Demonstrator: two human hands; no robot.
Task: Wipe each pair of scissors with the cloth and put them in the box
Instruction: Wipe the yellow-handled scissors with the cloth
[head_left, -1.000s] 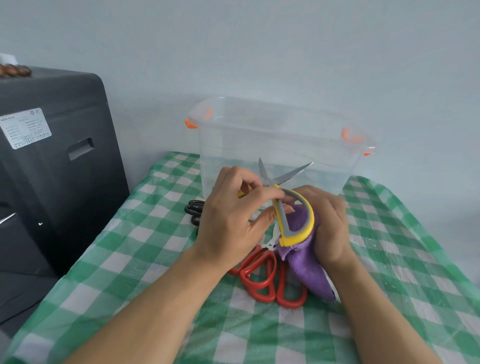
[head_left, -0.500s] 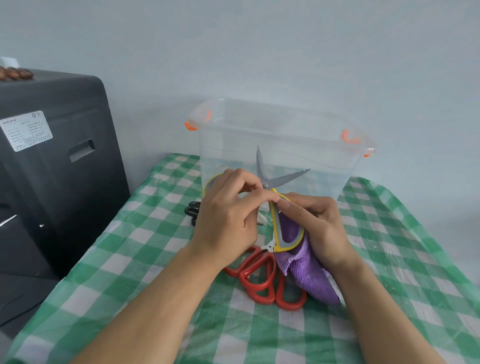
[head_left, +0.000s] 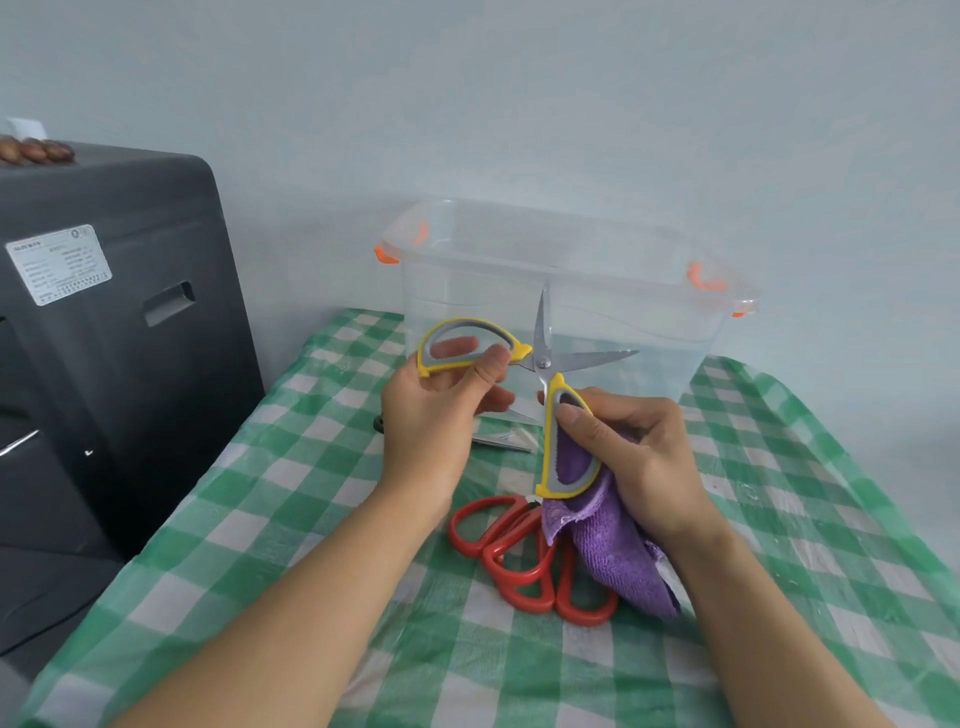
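On the checked table (head_left: 291, 499) at mid-frame, before the clear box (head_left: 561, 291), the left hand (head_left: 436, 415) pinches one yellow loop while the right hand (head_left: 639, 467), fingers curled, clamps the other loop against the purple cloth (head_left: 613, 551). The yellow scissors (head_left: 543, 364), half a second ago nearly shut, now gape wide, blades crossed in front of the box. That bares the inner edges, so wiping probably continues; the red scissors (head_left: 524, 561) at lower center wait untouched.

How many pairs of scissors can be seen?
4, probably: yellow pair between left hand and right hand, two overlapping red pairs on the tablecloth, dark pair mostly hidden behind the left hand.
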